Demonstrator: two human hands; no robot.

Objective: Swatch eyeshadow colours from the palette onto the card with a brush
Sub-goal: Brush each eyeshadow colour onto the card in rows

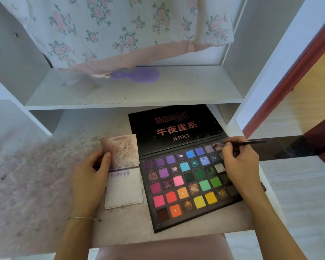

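In the lower middle of the frame, an open eyeshadow palette lies flat on a pale, stained surface, turned a little so its long axis runs from lower left to upper right. Its black lid is folded back toward the top of the frame, printed side up. Just left of the palette, touching or nearly touching its edge, lies the card, folded open with its long axis running roughly up and down the frame; its upper leaf is smudged with dark speckles, and a short row of purple strokes sits just below the fold.

The left hand grips the card's left edge, thumb over the upper leaf near the fold and fingers curled under. A thin bracelet circles that wrist.

The right hand rests over the palette's upper right corner, fingers pinched closed around a thin dark brush. The brush lies almost level, handle pointing toward the right of the frame and tip pointing left, down at a pan in the top row at the palette's upper right.

On the shelf in the upper middle of the frame lies a purple hairbrush, partly under the hem of a floral cloth.
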